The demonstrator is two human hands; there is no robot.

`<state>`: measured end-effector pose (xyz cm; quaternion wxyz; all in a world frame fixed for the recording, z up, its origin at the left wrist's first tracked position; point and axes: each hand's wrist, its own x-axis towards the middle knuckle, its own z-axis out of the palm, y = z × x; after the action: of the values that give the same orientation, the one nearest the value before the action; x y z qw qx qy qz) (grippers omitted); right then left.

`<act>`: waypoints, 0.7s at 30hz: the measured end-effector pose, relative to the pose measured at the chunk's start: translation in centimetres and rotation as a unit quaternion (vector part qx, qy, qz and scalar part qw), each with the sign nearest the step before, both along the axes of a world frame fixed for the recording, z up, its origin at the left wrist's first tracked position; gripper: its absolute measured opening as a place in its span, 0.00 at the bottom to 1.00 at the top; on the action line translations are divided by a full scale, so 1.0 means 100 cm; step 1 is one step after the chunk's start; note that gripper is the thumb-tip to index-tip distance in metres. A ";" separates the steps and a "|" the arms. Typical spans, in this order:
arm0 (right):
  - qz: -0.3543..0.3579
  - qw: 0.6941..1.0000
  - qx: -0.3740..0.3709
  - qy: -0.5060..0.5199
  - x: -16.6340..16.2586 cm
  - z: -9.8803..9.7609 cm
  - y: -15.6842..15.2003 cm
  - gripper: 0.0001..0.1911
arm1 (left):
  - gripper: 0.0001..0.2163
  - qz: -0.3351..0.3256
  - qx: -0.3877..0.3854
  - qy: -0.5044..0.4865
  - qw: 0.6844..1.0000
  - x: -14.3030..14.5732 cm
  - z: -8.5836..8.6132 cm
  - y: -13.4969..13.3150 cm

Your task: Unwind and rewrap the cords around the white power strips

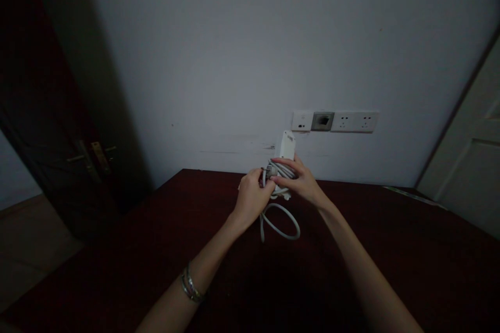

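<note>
Both my hands are raised over a dark red table (pixel 117 270). My right hand (pixel 300 179) grips a white power strip (pixel 286 146), held upright, with its grey cable wound round it. My left hand (pixel 252 197) is closed on the cable (pixel 279 221) close to the plug end by the strip. A loop of the cable hangs down below both hands, just above the table top. Bracelets sit on my left wrist.
A row of white wall sockets (pixel 335 121) is on the grey wall behind the hands. A dark wooden door (pixel 50 130) with a brass handle stands at the left. A pale door (pixel 469 166) is at the right edge. The room is dim.
</note>
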<state>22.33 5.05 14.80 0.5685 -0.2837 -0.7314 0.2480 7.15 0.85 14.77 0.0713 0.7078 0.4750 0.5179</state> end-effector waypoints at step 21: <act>-0.004 0.991 0.012 -0.131 0.015 0.009 -0.004 0.19 | 0.05 -0.035 -0.011 0.071 0.997 0.002 0.006 -0.011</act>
<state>23.80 4.66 15.70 0.4720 -0.3103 -0.8012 0.1977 7.32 -0.29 15.40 0.0639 0.7581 0.4594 0.4584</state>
